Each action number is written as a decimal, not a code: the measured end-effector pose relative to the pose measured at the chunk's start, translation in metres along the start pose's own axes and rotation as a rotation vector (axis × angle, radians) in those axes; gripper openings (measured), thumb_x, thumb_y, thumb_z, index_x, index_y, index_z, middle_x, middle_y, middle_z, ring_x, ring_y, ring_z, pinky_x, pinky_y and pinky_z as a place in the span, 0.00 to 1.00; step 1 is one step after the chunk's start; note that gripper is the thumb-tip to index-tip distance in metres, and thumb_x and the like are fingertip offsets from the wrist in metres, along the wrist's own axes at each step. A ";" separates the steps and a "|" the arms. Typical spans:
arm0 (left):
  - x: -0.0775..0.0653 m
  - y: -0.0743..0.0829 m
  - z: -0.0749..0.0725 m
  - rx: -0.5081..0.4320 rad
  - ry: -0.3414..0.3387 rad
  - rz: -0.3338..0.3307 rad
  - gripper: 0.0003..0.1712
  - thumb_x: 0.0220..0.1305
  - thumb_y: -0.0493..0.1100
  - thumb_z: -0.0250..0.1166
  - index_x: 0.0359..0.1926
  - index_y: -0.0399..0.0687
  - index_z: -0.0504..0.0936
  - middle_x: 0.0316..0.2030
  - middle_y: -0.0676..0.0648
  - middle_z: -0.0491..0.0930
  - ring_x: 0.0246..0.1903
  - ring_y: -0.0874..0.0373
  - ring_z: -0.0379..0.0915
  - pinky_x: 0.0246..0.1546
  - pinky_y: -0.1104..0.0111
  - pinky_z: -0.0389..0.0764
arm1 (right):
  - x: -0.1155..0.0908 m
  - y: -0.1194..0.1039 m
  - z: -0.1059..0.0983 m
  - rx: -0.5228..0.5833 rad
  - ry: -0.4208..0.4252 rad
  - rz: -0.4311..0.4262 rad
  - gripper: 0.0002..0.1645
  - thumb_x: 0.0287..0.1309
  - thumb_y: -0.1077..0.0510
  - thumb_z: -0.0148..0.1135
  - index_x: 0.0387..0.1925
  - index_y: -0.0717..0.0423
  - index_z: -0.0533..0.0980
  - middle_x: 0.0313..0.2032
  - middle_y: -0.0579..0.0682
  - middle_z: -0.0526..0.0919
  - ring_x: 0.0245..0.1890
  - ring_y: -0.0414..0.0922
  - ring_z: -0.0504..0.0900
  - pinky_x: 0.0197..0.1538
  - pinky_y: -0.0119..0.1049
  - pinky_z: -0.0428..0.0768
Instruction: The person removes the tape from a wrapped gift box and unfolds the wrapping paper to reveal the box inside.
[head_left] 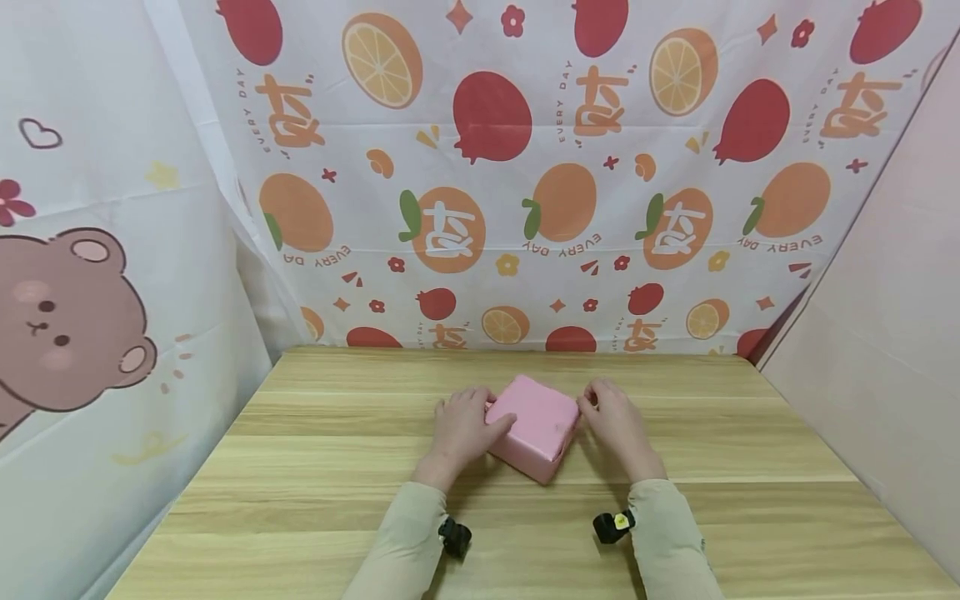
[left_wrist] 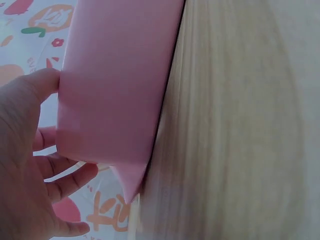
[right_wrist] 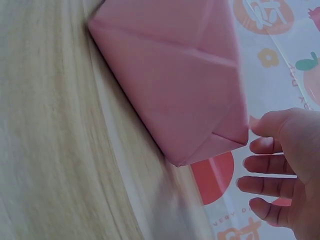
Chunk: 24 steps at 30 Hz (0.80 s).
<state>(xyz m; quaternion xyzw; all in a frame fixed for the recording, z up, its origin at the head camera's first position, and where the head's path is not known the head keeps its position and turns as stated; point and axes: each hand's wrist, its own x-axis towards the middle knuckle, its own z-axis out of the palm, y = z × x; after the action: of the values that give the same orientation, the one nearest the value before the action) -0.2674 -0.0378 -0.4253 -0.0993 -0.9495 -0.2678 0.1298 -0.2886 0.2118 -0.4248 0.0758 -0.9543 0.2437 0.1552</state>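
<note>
A pink paper-wrapped box (head_left: 536,412) lies on the wooden table, turned at an angle. My left hand (head_left: 465,429) grips its left corner, thumb on the top face and fingers against the side. In the left wrist view a pointed paper flap (left_wrist: 131,182) sticks out low at that end, near the left fingertips. At the opposite corner is my right hand (head_left: 615,421); its thumb touches the box edge and the other fingers are loosely bent beside it. Folded paper with creases covers the box's end (right_wrist: 170,85) in the right wrist view.
The wooden table (head_left: 337,500) reaches back to a fruit-print cloth (head_left: 495,175). A bear-print cloth (head_left: 75,317) hangs on the left, and a pale panel (head_left: 877,317) stands on the right. Small black cameras (head_left: 455,537) are worn on both wrists.
</note>
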 end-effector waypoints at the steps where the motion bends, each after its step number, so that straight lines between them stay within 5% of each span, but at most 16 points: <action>1: 0.001 -0.001 0.000 0.003 0.002 -0.001 0.22 0.58 0.65 0.64 0.39 0.54 0.78 0.36 0.50 0.80 0.44 0.51 0.74 0.60 0.39 0.62 | 0.000 -0.001 0.000 0.001 -0.006 0.004 0.10 0.65 0.52 0.56 0.30 0.52 0.74 0.32 0.49 0.76 0.32 0.44 0.73 0.37 0.39 0.74; 9: 0.008 -0.006 0.000 0.050 0.012 0.046 0.23 0.61 0.63 0.63 0.19 0.56 0.69 0.21 0.54 0.70 0.32 0.55 0.68 0.56 0.40 0.66 | 0.006 -0.006 0.003 -0.001 -0.063 0.019 0.15 0.68 0.47 0.56 0.36 0.53 0.80 0.37 0.49 0.80 0.36 0.44 0.76 0.43 0.43 0.78; 16: 0.011 -0.007 -0.001 0.066 -0.018 0.071 0.25 0.61 0.64 0.62 0.17 0.55 0.68 0.19 0.54 0.67 0.26 0.58 0.65 0.47 0.48 0.69 | 0.007 -0.009 0.006 0.031 -0.071 0.002 0.20 0.69 0.42 0.52 0.38 0.52 0.80 0.41 0.49 0.80 0.40 0.45 0.77 0.47 0.44 0.79; 24: 0.015 -0.007 -0.002 0.039 -0.066 0.055 0.24 0.61 0.66 0.61 0.22 0.55 0.69 0.20 0.54 0.68 0.25 0.59 0.65 0.47 0.49 0.68 | 0.006 -0.011 0.008 0.071 -0.120 0.015 0.29 0.62 0.32 0.56 0.50 0.50 0.77 0.51 0.48 0.78 0.52 0.49 0.78 0.58 0.52 0.77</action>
<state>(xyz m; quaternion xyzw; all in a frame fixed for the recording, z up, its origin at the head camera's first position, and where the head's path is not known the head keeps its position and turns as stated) -0.2832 -0.0430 -0.4227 -0.1316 -0.9553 -0.2421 0.1074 -0.2939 0.1977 -0.4244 0.0885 -0.9532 0.2737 0.0932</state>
